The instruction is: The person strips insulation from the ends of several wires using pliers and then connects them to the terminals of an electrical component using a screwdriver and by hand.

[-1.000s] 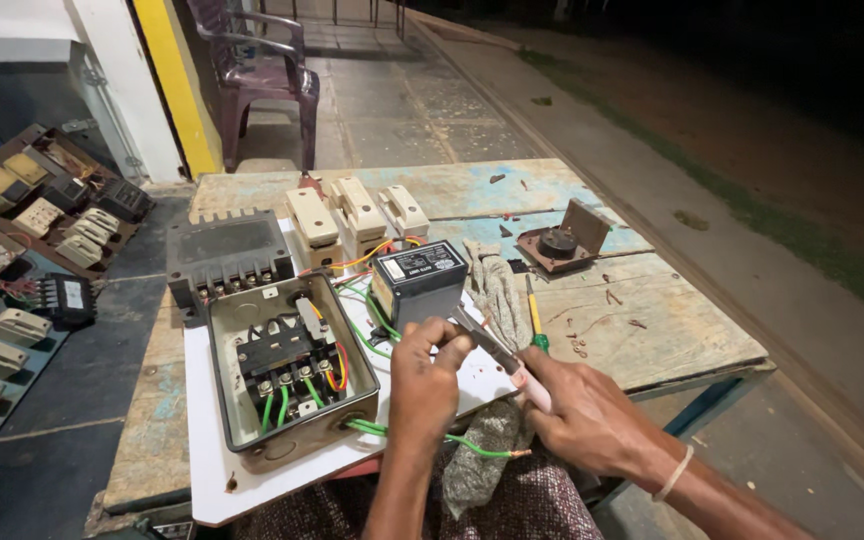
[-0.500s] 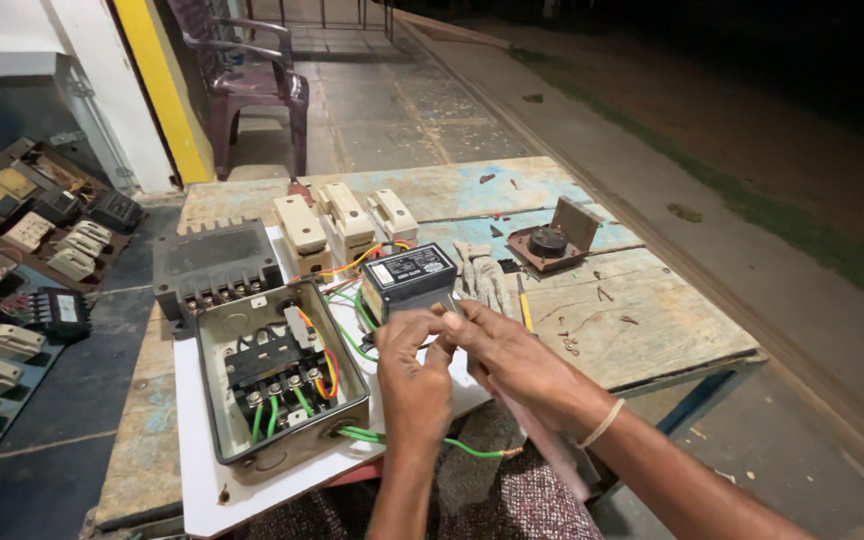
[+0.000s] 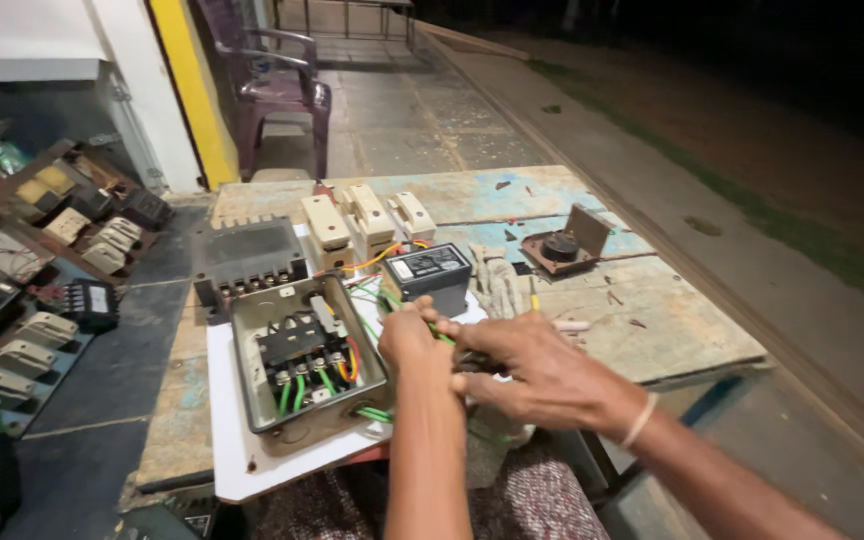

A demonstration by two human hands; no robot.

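Observation:
My left hand (image 3: 414, 345) is closed in a fist around green wires (image 3: 384, 300) that run out of an open grey metal switch box (image 3: 252, 400). The box holds a black switch block with green, red and orange leads. My right hand (image 3: 542, 375) reaches in from the right, its fingertips pinching the same green wires right against my left hand. A small dark object shows between the two palms; I cannot tell what it is. A black and grey electrical unit (image 3: 430, 272) stands just behind the hands.
The switch box lies on a white board (image 3: 237, 455) on a worn wooden table (image 3: 672, 330). Behind are cream switches (image 3: 362, 215), a grey cover (image 3: 247, 255), a cloth (image 3: 497, 280) and a small open box with a knob (image 3: 562, 245). A switch display (image 3: 52, 270) is left, a purple chair (image 3: 282, 85) behind.
My right hand came up from the lower right and to the left until its fingers met my left hand at the wires. My left hand stayed by the box.

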